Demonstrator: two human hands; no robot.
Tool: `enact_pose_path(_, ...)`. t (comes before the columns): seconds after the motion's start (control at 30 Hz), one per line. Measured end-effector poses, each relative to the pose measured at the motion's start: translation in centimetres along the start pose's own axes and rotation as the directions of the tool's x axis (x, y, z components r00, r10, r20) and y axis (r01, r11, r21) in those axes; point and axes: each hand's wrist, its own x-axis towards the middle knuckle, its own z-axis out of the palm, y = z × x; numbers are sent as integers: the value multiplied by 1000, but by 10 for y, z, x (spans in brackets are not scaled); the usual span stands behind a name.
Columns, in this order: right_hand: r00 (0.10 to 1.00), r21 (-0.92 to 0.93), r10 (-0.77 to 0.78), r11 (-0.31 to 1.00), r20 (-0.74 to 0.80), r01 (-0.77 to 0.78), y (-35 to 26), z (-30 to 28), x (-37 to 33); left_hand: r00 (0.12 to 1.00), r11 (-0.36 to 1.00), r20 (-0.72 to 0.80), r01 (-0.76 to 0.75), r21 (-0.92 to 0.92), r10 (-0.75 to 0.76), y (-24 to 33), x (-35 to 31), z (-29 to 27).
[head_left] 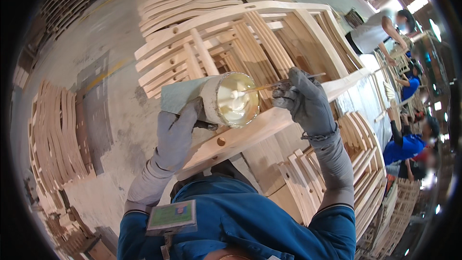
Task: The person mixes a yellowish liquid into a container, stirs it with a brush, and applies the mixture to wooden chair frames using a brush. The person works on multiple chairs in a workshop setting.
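Observation:
My left hand [178,132], in a grey glove, is closed round a round white cup [210,100]. Creamy white liquid [237,100] stands inside the cup, and its rim is coated with residue. A pale green flat piece [180,95] juts out beside the cup, above my left fingers; whether I grip it too is hidden. My gloved right hand [306,101] pinches a thin stick [264,87]. The stick's far end reaches over the cup's mouth into the white liquid. Both hands are above a wooden frame [255,130] with round holes in its rail.
Stacked curved wooden parts [55,135] lie on the floor at left, with more slats [192,0] at the back. Another wooden stack [358,144] stands by my right forearm. Several people work at right, one in a grey shirt [373,31].

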Motion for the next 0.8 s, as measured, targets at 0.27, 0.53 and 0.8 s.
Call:
enact_pose_path(0.27,984,-213,-142,970,-106,117,-49,-37,-9,997,997,81,3,81,-9,-12,4,3)
enact_pose_path(0.53,959,-884,-248,468,-138,-6,-113,-60,2,999,997,-35,-20,70,22,-5,-1,5)
enact_pose_path(0.8,977,-923,-138,370,-165,-103,-94,-56,13,998,997,-47,-38,70,42,-11,-1,-7)
